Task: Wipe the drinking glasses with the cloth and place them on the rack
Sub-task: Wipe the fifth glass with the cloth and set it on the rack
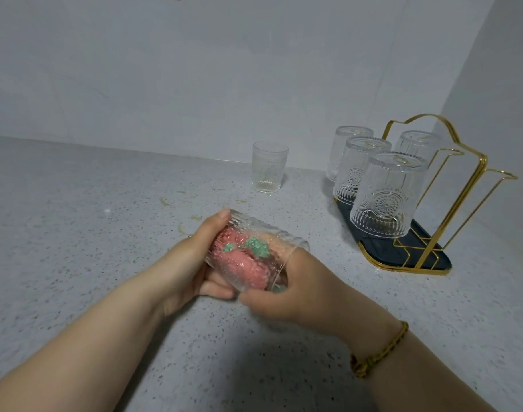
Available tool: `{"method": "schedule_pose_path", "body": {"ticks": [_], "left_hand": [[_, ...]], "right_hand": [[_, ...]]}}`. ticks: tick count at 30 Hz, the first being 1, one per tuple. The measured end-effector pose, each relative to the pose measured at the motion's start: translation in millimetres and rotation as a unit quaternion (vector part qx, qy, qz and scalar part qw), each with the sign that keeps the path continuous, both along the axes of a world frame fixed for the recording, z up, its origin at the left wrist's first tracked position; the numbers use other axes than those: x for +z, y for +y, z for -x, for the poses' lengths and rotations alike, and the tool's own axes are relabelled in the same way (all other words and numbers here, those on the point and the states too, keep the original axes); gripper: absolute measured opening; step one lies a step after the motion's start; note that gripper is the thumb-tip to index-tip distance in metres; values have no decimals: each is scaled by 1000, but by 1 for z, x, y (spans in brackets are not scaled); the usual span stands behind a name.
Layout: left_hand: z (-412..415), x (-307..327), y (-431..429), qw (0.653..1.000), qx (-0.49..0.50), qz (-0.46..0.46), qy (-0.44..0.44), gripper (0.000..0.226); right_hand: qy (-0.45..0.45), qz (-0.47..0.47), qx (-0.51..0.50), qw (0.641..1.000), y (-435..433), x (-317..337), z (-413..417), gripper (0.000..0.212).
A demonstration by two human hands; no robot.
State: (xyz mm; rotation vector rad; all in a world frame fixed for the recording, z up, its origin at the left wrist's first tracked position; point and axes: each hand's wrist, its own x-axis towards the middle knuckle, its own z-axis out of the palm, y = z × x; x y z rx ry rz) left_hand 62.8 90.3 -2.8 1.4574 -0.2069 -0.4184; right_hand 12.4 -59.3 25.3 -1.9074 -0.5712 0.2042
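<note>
Glass (263, 230) lay on its side in your hands, held above the counter (75, 233), with the pink and green cloth (242, 263) stuffed inside it; your left hand (191, 263) gripped its closed end, thumb up over the top and fingers curled beneath; your right hand (301, 289) sat at the open rim, thumb tucked under, wrist bent inward and wearing a bracelet (379, 350); its fingers blurred behind the glass, so I cannot tell whether they pinched the cloth or wrapped the rim; both forearms reached in from the near edge; another glass (269, 168) stood upright farther back; four upturned glasses (386, 194) sat on the rack (426, 248) to the right.
</note>
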Motion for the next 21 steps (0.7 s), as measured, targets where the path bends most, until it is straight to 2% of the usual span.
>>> {"method": "schedule_pose_path", "body": {"ticks": [3,6,9,11,12,13,15,17,21], "left_hand": [[-1,3,2,998,-28,35,34,58],[-3,5,10,989,-90,120,18,66],[-4,6,17,981,-103,160,-44,78],[-2,7,17,982,-89,155,-61,84],[-1,7,14,984,-80,148,-65,83],[0,6,12,986,-67,141,-58,79],[2,6,6,990,-27,134,-12,59],[4,6,1,991,6,128,37,41],[2,4,2,991,-20,111,73,49]], "right_hand": [[-14,7,-40,999,-3,-1,-4,18],[10,-53,-70,996,-10,1,-7,10],[128,-191,-6,973,-14,-2,-12,53],[176,-252,18,952,-13,-2,-15,66],[186,-259,13,948,-12,-2,-14,65],[177,-247,-4,953,-11,-3,-14,55],[91,-137,-35,986,-8,-3,-10,27],[18,-47,-25,998,-6,-6,-8,27],[3,-51,-73,996,-2,-6,-9,22]]}}
